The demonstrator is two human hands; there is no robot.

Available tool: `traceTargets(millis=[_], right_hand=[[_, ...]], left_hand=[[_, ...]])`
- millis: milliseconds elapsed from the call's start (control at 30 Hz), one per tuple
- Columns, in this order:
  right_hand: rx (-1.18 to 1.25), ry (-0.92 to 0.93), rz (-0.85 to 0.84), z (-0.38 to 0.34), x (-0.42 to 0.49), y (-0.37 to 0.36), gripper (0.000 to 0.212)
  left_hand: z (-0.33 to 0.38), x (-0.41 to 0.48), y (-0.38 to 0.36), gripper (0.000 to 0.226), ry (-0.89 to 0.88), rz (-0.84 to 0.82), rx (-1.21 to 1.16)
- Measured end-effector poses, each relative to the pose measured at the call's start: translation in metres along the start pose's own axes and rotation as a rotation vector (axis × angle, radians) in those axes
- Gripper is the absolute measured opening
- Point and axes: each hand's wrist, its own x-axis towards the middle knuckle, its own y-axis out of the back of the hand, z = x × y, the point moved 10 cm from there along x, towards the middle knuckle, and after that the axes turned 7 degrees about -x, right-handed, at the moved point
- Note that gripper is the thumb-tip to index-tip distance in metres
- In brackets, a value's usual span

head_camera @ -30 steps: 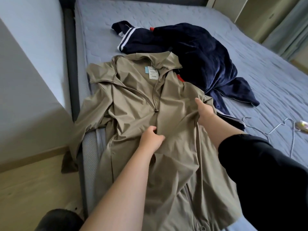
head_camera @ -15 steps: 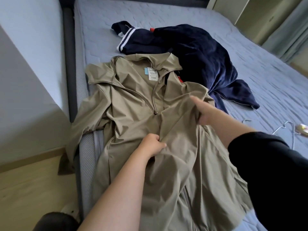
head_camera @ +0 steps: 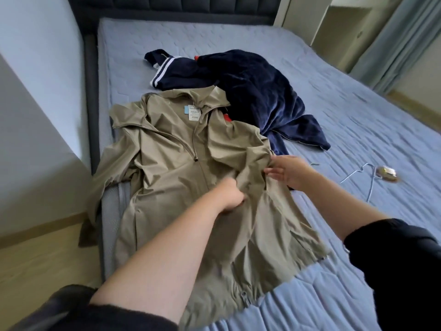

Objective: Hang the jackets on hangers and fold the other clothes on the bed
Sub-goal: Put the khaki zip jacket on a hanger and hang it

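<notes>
Right hand (head_camera: pixel 288 174) released jacket (head_camera: pixel 181 168) flap, fingers now spread; left hand (head_camera: pixel 230 197) still clenching front fabric. Hanger (head_camera: pixel 350 175) likely next.

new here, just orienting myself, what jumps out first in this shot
A khaki jacket lies spread across the near left of the bed, a shop tag at its collar. Behind it sits a crumpled navy garment, and a wire hanger lies on the bed to the right.
</notes>
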Motion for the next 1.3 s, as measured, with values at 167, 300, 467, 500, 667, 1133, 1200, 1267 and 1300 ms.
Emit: traceTargets(millis=[167,300,467,500,667,1133,1200,1267,1300], right_hand=[[0.108,0.031,0.348,0.011,-0.029,0.147,0.021],[-0.203,-0.169,0.419,0.090,-0.045,0.214,0.021],[-0.591,-0.192,0.336,0.158,-0.046,0.198,0.030],[-0.553,-0.173,0.363,0.158,-0.050,0.192,0.046],[-0.595,-0.104,0.609,0.129,-0.065,0.182,0.053],[-0.497,1.091,0.722,-0.055,-0.158,0.030,0.026],[-0.433,1.171,0.597,-0.065,-0.170,-0.004,0.021],[-0.284,1.127,0.551,-0.069,-0.174,-0.012,0.022],[-0.195,1.089,0.576,-0.068,-0.174,-0.005,0.024]], left_hand=[[0.143,-0.020,-0.077,0.073,-0.076,-0.313,-0.891],[0.102,-0.019,-0.110,0.074,-0.024,-0.200,-0.518],[0.011,-0.020,-0.122,0.070,0.067,-0.172,0.106],[0.000,-0.023,-0.119,0.070,0.078,-0.173,0.136],[-0.031,-0.026,-0.108,0.069,0.121,-0.171,0.015],[-0.125,-0.069,-0.037,0.034,0.279,-0.084,-0.957],[-0.138,-0.070,-0.017,0.036,0.304,0.006,-1.149],[-0.141,-0.067,0.003,0.041,0.271,0.122,-1.373],[-0.142,-0.066,0.008,0.042,0.256,0.167,-1.458]])
